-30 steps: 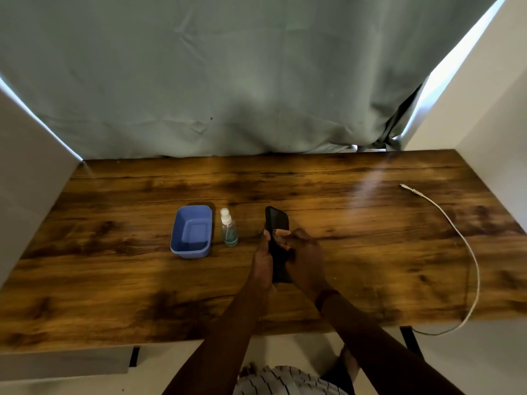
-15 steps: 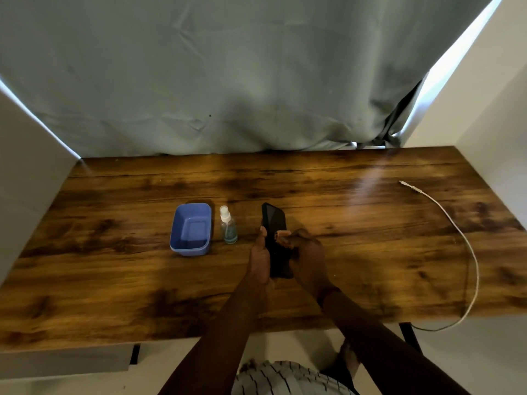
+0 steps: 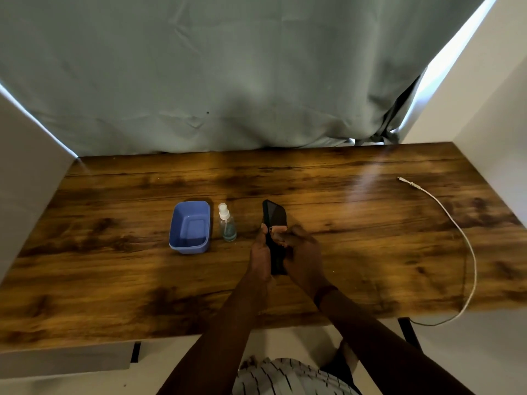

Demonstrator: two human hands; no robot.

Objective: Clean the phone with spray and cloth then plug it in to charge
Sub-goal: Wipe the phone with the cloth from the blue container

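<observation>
Gripping a black phone (image 3: 274, 216) between both hands, the person holds it lengthwise over the wooden table (image 3: 370, 252). Its top end points away from the body and its dark screen is turned up and slightly toward the right hand. Whether its lower end rests on the tabletop cannot be told.

The left hand (image 3: 261, 256) clasps the phone's left edge, with the thumb lying up along that side and the other fingers hidden behind the case. The right hand (image 3: 302, 252) comes in from the opposite side, its fingers (image 3: 281, 230) bent over the lower part of the screen and touching it. The view is too small and dark to tell whether a cloth lies under them. A dark band circles the right wrist.

Just left of the left hand, a small clear spray bottle (image 3: 227, 226) with a white pump top stands upright on the table. Just beside it, farther left, sits a blue plastic tub (image 3: 190, 243) with its open side up.

Well to the right of the right hand lies a white charging cable (image 3: 467, 243), unplugged. Its connector end rests out beyond the hands, and the cord curves back over the table's near edge. Beyond the hands hangs a grey-green curtain (image 3: 228, 81). Striped fabric (image 3: 285, 377) shows below the forearms.
</observation>
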